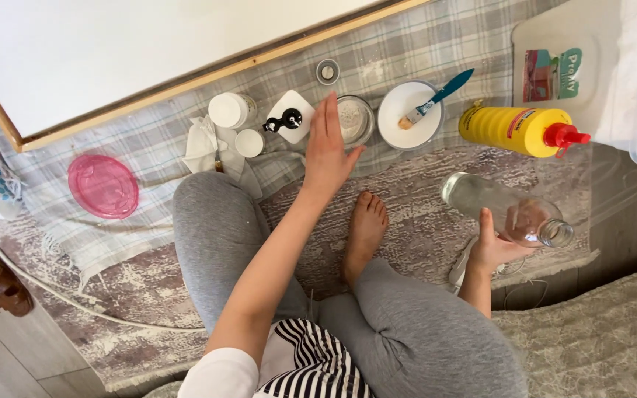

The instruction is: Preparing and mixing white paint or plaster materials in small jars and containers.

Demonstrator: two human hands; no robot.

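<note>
I sit on the floor with grey-trousered legs crossed. My left hand (328, 151) is stretched forward, fingers together and flat, hovering just beside a small glass jar of pale powder (354, 119); it holds nothing. My right hand (497, 243) grips a clear glass bottle (506, 210) lying tilted, its neck pointing right. A white bowl (409, 114) with a teal-handled brush (436, 96) resting in it stands right of the jar.
A yellow squeeze bottle with a red cap (521, 130) lies on its side. A black pump dispenser on a white square (289, 118), white jars (230, 109), a crumpled tissue (202, 144), a pink lid (102, 185) and a wood-framed white board (141, 51) lie on the checked cloth.
</note>
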